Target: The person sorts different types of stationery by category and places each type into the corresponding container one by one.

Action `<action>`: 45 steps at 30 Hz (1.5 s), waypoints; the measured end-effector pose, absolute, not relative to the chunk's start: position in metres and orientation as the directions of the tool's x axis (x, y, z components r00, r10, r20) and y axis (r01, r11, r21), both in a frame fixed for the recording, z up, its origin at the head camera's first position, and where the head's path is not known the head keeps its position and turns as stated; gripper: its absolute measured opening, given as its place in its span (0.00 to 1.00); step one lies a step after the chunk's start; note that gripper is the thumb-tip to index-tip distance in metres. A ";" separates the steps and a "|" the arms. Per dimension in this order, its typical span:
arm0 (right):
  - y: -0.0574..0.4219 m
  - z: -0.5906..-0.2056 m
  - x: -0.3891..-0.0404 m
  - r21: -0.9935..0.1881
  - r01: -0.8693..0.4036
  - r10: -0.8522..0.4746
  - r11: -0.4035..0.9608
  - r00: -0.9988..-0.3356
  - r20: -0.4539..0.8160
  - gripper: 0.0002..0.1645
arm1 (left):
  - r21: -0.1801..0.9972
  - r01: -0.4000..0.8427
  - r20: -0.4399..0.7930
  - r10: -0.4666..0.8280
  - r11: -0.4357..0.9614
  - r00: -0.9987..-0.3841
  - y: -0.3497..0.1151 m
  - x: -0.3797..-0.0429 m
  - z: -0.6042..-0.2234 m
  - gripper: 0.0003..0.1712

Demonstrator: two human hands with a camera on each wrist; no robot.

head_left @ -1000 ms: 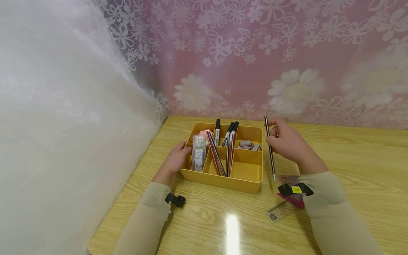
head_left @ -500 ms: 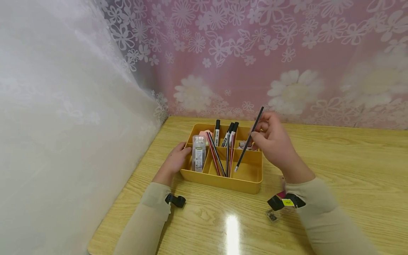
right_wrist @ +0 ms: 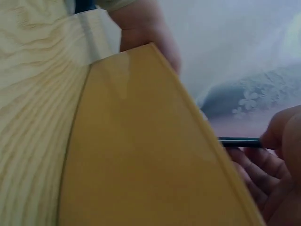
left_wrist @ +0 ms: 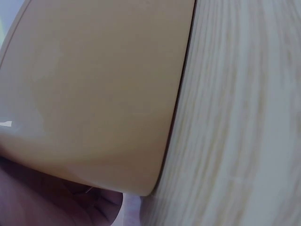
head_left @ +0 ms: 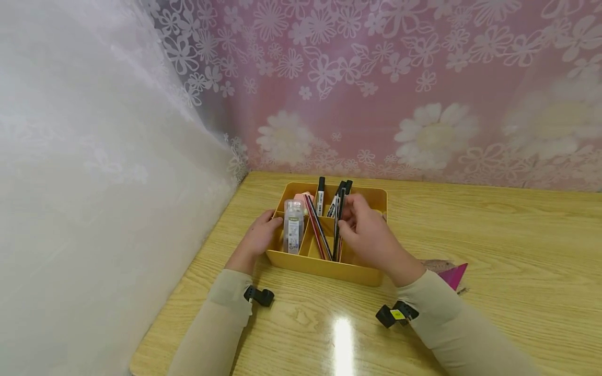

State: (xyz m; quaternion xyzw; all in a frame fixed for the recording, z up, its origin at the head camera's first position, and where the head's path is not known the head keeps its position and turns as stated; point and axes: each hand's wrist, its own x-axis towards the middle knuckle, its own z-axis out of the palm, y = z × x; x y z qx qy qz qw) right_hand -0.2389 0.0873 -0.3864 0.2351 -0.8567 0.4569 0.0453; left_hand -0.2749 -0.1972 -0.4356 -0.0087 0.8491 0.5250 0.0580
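Note:
My left hand (head_left: 256,235) grips the left side of a yellow divided desk organizer (head_left: 324,268), thumb at the rim; its fingers (left_wrist: 101,207) curl at the organizer's corner in the left wrist view. Over the front middle compartments, my right hand (head_left: 371,232) pinches a dark pencil (right_wrist: 240,141) between thumb and fingers. That pencil stands nearly upright, its lower part inside the organizer beside other pencils. Red and black pencils (head_left: 317,230) lean in the front middle compartment. A clear labelled plastic case (head_left: 293,230) stands in the front left one. Behind are black-capped markers (head_left: 321,196).
A pink item (head_left: 301,197) sits in the back left compartment. To the organizer's right, a magenta triangle (head_left: 455,275) and a clear ruler lie on the wooden table (head_left: 301,324), partly behind the right forearm. A floral curtain (head_left: 352,104) hangs along the back.
My right hand has carried the pencil from right of the organizer leftward and down into it, beside the other pencils. The left hand has stayed at the organizer's side.

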 end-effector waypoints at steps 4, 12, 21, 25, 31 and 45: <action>0.081 -0.393 -0.237 -0.705 -0.430 -0.402 0.564 -0.889 0.221 0.23 | 0.893 -0.073 -0.107 0.052 0.445 -0.993 -0.196 -0.276 -0.437 0.29; 0.088 -0.390 -0.241 -0.669 -0.426 -0.339 0.609 -0.903 0.265 0.32 | 0.895 -0.061 -0.092 0.051 0.442 -0.994 -0.192 -0.276 -0.437 0.28; 0.109 -0.373 -0.245 -0.683 -0.401 -0.321 0.610 -0.914 0.250 0.19 | 0.892 -0.055 -0.093 0.063 0.448 -0.994 -0.191 -0.279 -0.440 0.28; 0.122 -0.361 -0.243 -0.694 -0.390 -0.309 0.606 -0.919 0.246 0.15 | 0.892 -0.054 -0.093 0.064 0.448 -0.994 -0.190 -0.279 -0.439 0.28; 0.148 -0.341 -0.237 -0.678 -0.372 -0.264 0.634 -0.928 0.262 0.14 | 0.897 -0.061 -0.103 0.071 0.438 -0.992 -0.188 -0.279 -0.437 0.29; 0.239 -0.360 -0.224 -0.487 -0.348 -0.335 0.801 -0.935 0.118 0.14 | 0.876 -0.078 -0.113 0.046 0.476 -0.993 -0.199 -0.276 -0.438 0.29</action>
